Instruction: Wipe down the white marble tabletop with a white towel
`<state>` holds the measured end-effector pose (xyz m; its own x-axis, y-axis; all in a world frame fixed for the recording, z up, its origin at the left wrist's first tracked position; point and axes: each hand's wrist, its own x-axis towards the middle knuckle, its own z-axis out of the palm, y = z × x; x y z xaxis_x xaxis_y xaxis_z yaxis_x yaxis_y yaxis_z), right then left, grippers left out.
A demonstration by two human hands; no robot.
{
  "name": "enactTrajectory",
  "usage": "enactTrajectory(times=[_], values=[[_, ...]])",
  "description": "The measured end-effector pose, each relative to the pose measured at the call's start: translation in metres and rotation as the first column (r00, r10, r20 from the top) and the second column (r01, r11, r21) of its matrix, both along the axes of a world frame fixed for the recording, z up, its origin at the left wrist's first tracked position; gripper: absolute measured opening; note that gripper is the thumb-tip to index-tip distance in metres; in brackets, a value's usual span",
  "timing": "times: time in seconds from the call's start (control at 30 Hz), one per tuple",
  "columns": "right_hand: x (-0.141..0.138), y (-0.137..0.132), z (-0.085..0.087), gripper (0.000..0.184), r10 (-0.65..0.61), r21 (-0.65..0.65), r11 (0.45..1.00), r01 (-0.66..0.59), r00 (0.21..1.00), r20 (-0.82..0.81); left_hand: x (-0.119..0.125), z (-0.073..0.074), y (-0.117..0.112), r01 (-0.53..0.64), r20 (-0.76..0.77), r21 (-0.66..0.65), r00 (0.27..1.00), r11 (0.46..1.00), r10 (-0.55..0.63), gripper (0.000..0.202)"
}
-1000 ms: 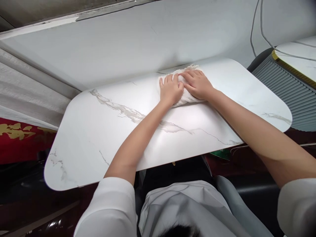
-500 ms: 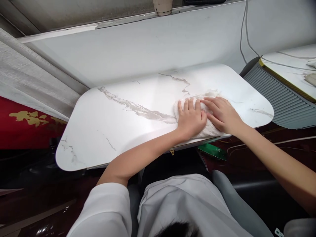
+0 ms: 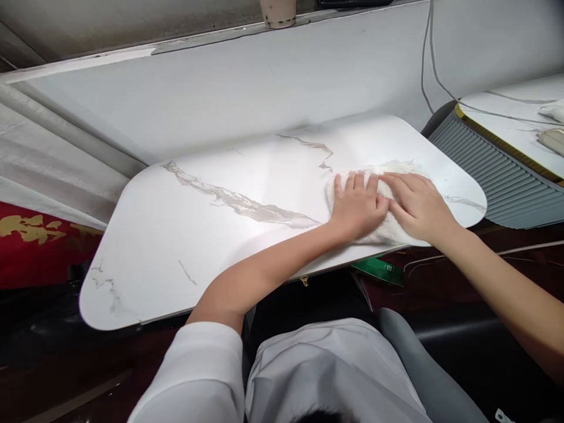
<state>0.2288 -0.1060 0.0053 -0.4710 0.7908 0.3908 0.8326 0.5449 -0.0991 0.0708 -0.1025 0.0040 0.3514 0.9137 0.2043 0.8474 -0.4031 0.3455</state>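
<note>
A white marble-patterned tabletop (image 3: pixel 211 235) with rounded corners lies in front of me. Near its right front edge sits a white fluffy cloth (image 3: pixel 392 232). My left hand (image 3: pixel 358 207) lies flat on the cloth's left part, fingers stretched out and together. My right hand (image 3: pixel 418 205) presses on the cloth's right part, fingers flat and pointing left. The two hands touch side by side and cover most of the cloth.
A white wall panel (image 3: pixel 247 88) rises behind the table, with a cup base (image 3: pixel 277 12) on the ledge above. A grey ribbed unit (image 3: pixel 497 176) with a second marble top stands at right. Cables (image 3: pixel 429 64) hang down. A green object (image 3: pixel 378 269) lies under the table edge.
Both hands and the cloth have slid from the table's far middle toward the near right edge, then a little further right.
</note>
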Motion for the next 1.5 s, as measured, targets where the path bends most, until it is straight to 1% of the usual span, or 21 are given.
enactTrajectory(times=[0.1, 0.17, 0.23, 0.3, 0.37, 0.4, 0.47, 0.53, 0.6, 0.67, 0.73, 0.87, 1.0, 1.13, 1.23, 1.33, 1.43, 1.5], values=[[0.001, 0.029, -0.001, 0.048, -0.021, -0.022, 1.000, 0.021, 1.000, 0.003, 0.003, -0.001, 0.029, -0.025, 0.020, 0.000, 0.999, 1.000, 0.025, 0.049], [0.001, 0.051, -0.004, 0.046, -0.079, 0.007, 0.997, 0.079, 0.997, -0.012, 0.005, -0.002, 0.052, -0.052, 0.030, -0.003, 0.998, 0.999, 0.052, 0.049], [0.000, 0.076, -0.010, 0.042, -0.198, 0.064, 0.978, 0.201, 0.979, -0.049, 0.006, -0.002, 0.075, -0.089, 0.036, 0.001, 0.995, 0.996, 0.088, 0.049], [0.000, 0.101, -0.017, 0.040, -0.343, 0.081, 0.934, 0.349, 0.936, -0.084, 0.008, -0.002, 0.098, -0.119, 0.039, 0.009, 0.992, 0.993, 0.119, 0.049], [0.000, 0.126, -0.022, 0.040, -0.456, 0.029, 0.888, 0.459, 0.887, -0.073, 0.009, -0.002, 0.118, -0.135, 0.040, 0.003, 0.990, 0.991, 0.135, 0.049], [0.001, 0.138, -0.024, 0.040, -0.480, -0.003, 0.877, 0.480, 0.875, -0.062, 0.010, -0.002, 0.127, -0.140, 0.039, -0.001, 0.989, 0.990, 0.140, 0.049], [0.003, 0.159, -0.024, 0.038, -0.476, -0.057, 0.879, 0.473, 0.878, -0.056, 0.013, -0.002, 0.142, -0.152, 0.032, -0.005, 0.988, 0.988, 0.152, 0.050], [0.004, 0.175, -0.020, 0.036, -0.451, -0.102, 0.890, 0.444, 0.891, -0.057, 0.016, -0.003, 0.157, -0.166, 0.023, -0.003, 0.986, 0.986, 0.166, 0.051], [0.003, 0.187, -0.013, 0.035, -0.453, -0.154, 0.883, 0.443, 0.891, -0.039, 0.020, -0.004, 0.171, -0.186, 0.019, -0.016, 0.982, 0.982, 0.186, 0.050], [0.002, 0.195, -0.005, 0.038, -0.472, -0.200, 0.865, 0.459, 0.881, -0.018, 0.024, -0.005, 0.184, -0.202, 0.029, -0.041, 0.979, 0.979, 0.203, 0.049], [0.001, 0.202, 0.001, 0.040, -0.478, -0.219, 0.859, 0.463, 0.878, -0.018, 0.026, -0.004, 0.195, -0.208, 0.041, -0.046, 0.977, 0.977, 0.210, 0.049], [0.004, 0.218, 0.007, 0.043, -0.462, -0.243, 0.862, 0.445, 0.887, -0.015, 0.027, -0.002, 0.212, -0.214, 0.052, 0.016, 0.976, 0.977, 0.213, 0.049], [0.011, 0.235, 0.008, 0.046, -0.451, -0.272, 0.860, 0.431, 0.892, -0.012, 0.030, -0.003, 0.224, -0.222, 0.067, 0.045, 0.974, 0.974, 0.219, 0.046], [0.019, 0.251, 0.005, 0.041, -0.497, -0.261, 0.836, 0.483, 0.868, 0.012, 0.040, -0.008, 0.237, -0.252, 0.108, 0.005, 0.962, 0.968, 0.250, 0.040], [0.024, 0.261, 0.002, 0.041, -0.488, -0.247, 0.842, 0.479, 0.872, 0.026, 0.046, -0.012, 0.246, -0.247, 0.183, -0.053, 0.950, 0.968, 0.252, 0.040], [0.026, 0.263, 0.001, 0.043, -0.482, -0.239, 0.847, 0.474, 0.876, 0.026, 0.048, -0.013, 0.248, -0.223, 0.212, -0.080, 0.949, 0.972, 0.235, 0.044], [0.028, 0.260, 0.002, 0.044, -0.492, -0.261, 0.837, 0.480, 0.870, 0.023, 0.048, -0.011, 0.242, -0.237, 0.137, -0.080, 0.959, 0.968, 0.246, 0.047], [0.031, 0.256, 0.002, 0.045, -0.522, -0.291, 0.815, 0.502, 0.853, 0.008, 0.049, -0.008, 0.234, -0.264, 0.071, -0.049, 0.961, 0.963, 0.267, 0.050]])
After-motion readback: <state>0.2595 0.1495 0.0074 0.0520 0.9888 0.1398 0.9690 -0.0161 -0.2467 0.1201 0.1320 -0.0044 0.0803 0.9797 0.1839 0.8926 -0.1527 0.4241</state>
